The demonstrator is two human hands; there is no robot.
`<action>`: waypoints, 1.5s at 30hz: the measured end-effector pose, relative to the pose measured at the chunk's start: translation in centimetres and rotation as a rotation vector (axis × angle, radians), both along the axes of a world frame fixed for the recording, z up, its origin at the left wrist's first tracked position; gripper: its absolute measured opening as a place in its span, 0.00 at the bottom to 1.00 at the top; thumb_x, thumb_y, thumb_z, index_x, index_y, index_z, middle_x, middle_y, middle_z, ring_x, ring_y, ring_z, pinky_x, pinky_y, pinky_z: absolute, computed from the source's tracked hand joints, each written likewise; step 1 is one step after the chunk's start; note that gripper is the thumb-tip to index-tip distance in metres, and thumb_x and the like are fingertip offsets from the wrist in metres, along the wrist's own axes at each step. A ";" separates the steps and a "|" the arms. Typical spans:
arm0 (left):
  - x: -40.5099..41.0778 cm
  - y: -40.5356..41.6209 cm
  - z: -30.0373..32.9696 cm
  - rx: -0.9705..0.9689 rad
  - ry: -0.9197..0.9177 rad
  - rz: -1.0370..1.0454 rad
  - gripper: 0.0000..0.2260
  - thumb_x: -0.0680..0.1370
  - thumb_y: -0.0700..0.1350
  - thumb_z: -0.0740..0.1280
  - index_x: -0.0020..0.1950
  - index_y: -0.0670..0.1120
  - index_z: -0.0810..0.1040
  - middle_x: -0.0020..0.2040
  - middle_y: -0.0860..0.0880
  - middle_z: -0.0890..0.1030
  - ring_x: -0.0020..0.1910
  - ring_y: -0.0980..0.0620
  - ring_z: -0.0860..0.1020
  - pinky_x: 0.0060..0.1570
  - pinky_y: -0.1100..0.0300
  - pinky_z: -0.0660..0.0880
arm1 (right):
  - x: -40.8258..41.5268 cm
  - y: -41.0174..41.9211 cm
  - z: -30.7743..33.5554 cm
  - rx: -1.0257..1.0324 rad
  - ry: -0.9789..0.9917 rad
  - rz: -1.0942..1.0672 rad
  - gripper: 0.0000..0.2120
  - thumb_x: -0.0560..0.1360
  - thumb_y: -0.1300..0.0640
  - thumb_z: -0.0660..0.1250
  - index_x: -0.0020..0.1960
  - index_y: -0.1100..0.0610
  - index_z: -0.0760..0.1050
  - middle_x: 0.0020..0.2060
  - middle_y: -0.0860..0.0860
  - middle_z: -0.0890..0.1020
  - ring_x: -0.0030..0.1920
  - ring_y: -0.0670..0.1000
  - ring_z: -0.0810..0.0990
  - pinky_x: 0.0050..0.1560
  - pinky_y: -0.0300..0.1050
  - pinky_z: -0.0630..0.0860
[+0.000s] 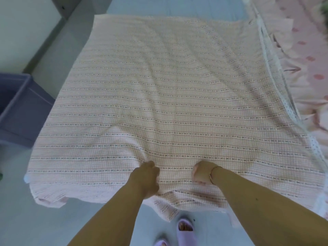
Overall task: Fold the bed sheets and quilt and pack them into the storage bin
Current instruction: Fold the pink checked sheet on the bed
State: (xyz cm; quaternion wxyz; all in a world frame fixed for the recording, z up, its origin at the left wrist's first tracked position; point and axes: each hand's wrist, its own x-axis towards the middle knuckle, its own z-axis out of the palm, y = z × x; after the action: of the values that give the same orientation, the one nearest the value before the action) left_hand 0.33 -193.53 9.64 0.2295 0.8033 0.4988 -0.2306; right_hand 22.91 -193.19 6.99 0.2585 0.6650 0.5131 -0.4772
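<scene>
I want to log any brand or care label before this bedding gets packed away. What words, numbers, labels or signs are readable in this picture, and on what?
None: no readable text anywhere in the view.
Pink checked sheet: only woven rows of small cross marks, a pattern, not letters; no tag shows.
Floral quilt: printed flowers only.
Purple storage bin: plain wall, no label visible.
Bracelet on the right hand: too small to show any engraving.

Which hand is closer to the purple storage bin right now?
Left. The left hand grips the checked sheet near its front edge, on the side where the storage bin stands. The right hand grips the sheet further to the right, away from the bin.
</scene>
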 end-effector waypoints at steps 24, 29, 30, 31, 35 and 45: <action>-32.6 0.6 -1.8 0.047 -0.045 0.716 0.22 0.77 0.43 0.62 0.70 0.43 0.64 0.65 0.45 0.71 0.64 0.45 0.71 0.61 0.53 0.71 | -30.9 3.3 -0.1 0.442 0.069 -0.058 0.02 0.67 0.58 0.61 0.36 0.52 0.70 0.39 0.51 0.74 0.45 0.54 0.75 0.34 0.38 0.65; -39.1 1.4 -3.3 0.045 -0.088 0.851 0.19 0.75 0.41 0.61 0.66 0.42 0.67 0.63 0.43 0.74 0.61 0.43 0.74 0.60 0.51 0.73 | -36.5 4.2 -1.0 0.448 0.157 -0.129 0.08 0.71 0.58 0.59 0.34 0.51 0.71 0.35 0.47 0.77 0.44 0.53 0.78 0.42 0.38 0.69; -40.0 1.5 -3.7 0.040 -0.121 0.880 0.20 0.76 0.41 0.61 0.68 0.42 0.66 0.64 0.43 0.74 0.62 0.43 0.74 0.61 0.51 0.72 | -37.4 4.6 -1.4 0.461 0.165 -0.151 0.10 0.72 0.58 0.58 0.33 0.50 0.72 0.35 0.46 0.79 0.44 0.52 0.78 0.45 0.38 0.70; -40.6 1.7 -4.0 0.024 -0.173 0.915 0.22 0.76 0.41 0.61 0.70 0.43 0.64 0.65 0.43 0.73 0.63 0.42 0.73 0.63 0.51 0.72 | -38.2 4.8 -1.3 0.497 0.159 -0.179 0.10 0.72 0.57 0.59 0.35 0.49 0.74 0.39 0.46 0.81 0.46 0.50 0.78 0.49 0.38 0.71; -42.4 2.4 -4.8 -0.052 -0.368 1.004 0.26 0.78 0.41 0.61 0.75 0.47 0.59 0.70 0.44 0.71 0.67 0.42 0.72 0.66 0.51 0.68 | -41.1 5.0 -1.7 0.622 0.144 -0.277 0.07 0.72 0.58 0.62 0.40 0.55 0.78 0.40 0.47 0.83 0.44 0.49 0.79 0.46 0.38 0.71; -43.7 4.6 -6.5 -0.069 -0.456 0.948 0.14 0.78 0.49 0.66 0.61 0.43 0.76 0.55 0.46 0.81 0.56 0.43 0.78 0.49 0.60 0.70 | -42.5 5.4 -2.4 0.650 0.053 -0.314 0.07 0.72 0.58 0.60 0.39 0.57 0.77 0.37 0.50 0.82 0.41 0.52 0.80 0.42 0.43 0.75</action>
State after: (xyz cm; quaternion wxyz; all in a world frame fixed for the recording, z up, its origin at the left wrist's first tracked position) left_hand -43.40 -188.88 3.17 0.4378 0.5113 0.7369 0.0628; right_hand -19.57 -187.80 4.55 -0.0564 0.7706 0.5360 -0.3401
